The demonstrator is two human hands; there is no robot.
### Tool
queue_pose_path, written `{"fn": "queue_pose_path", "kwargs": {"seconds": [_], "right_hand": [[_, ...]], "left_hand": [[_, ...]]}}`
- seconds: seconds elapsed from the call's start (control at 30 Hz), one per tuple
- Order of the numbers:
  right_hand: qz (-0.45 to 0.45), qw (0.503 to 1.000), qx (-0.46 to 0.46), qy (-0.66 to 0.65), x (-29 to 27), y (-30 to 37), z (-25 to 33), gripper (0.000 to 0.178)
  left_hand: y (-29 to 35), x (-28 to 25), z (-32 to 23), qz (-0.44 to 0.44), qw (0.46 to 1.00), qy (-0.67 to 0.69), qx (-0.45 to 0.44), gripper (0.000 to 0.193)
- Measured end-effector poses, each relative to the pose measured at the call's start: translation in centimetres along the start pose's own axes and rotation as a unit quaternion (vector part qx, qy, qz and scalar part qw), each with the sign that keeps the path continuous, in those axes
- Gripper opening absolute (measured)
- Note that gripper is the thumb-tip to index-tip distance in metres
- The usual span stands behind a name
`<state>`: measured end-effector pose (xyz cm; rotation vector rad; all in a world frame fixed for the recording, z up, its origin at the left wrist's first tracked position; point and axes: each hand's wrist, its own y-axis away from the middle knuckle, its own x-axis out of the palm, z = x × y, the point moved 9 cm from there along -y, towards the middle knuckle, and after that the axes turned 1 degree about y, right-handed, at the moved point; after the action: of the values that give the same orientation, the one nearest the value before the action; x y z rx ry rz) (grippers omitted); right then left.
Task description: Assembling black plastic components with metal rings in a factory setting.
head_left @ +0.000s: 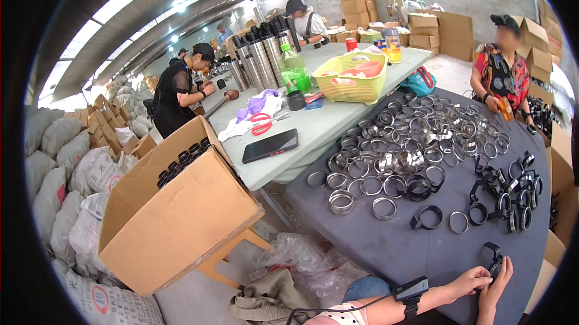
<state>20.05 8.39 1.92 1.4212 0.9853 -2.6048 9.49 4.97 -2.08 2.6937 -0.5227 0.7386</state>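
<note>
Near the front right edge of the grey-topped table, my right hand (498, 281) is closed around a black ring with a projecting tab (495, 260), its fingers along the ring's right side. From the left, my left hand (470, 281) meets the ring with pinched fingertips; the exact contact is partly hidden. Beyond my hands lie a plain silver ring (458, 222) and a black ring with a side tab (429, 217). A pile of black tabbed rings (509, 195) lies at the right, and a large heap of silver metal rings (410, 153) spreads across the table.
A pale table (338, 117) adjoins at the left, carrying a phone (270, 146), red scissors (262, 124), a yellow-green basket (353, 87) and a green bottle (293, 69). An open carton (175, 222) stands left. A person (506, 72) is across the grey table (362, 234).
</note>
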Motion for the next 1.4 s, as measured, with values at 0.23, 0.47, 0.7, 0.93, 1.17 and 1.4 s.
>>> {"fn": "queue_pose_path", "kwargs": {"seconds": [0.23, 0.47, 0.7, 0.93, 1.17, 1.4], "right_hand": [[0.001, 1.000, -0.004, 0.006, 0.01, 0.04, 0.05, 0.061], [0.003, 1.000, 0.002, 0.005, 0.04, 0.10, -0.16, 0.062], [0.003, 1.000, -0.002, 0.000, -0.13, -0.01, 0.18, 0.063], [0.000, 1.000, -0.008, -0.001, -0.11, -0.09, 0.45, 0.062], [-0.001, 1.000, 0.003, 0.007, -0.14, -0.17, 0.32, 0.062], [0.006, 1.000, 0.007, 0.013, -0.01, -0.11, 0.07, 0.061]], "left_hand": [[-0.02, 0.14, -0.11, 0.001, 1.000, 0.008, -0.002, 0.033], [-0.49, 0.13, 0.50, 0.003, 1.000, 0.015, 0.004, 0.030], [0.10, 0.40, -0.23, 0.006, 1.000, 0.018, 0.002, 0.033], [0.27, 0.22, -0.40, -0.002, 1.000, 0.017, -0.002, 0.033], [-0.11, 0.19, 0.05, 0.001, 1.000, 0.021, -0.004, 0.034], [-0.09, 0.21, -0.04, 0.002, 1.000, 0.023, 0.006, 0.035]]}}
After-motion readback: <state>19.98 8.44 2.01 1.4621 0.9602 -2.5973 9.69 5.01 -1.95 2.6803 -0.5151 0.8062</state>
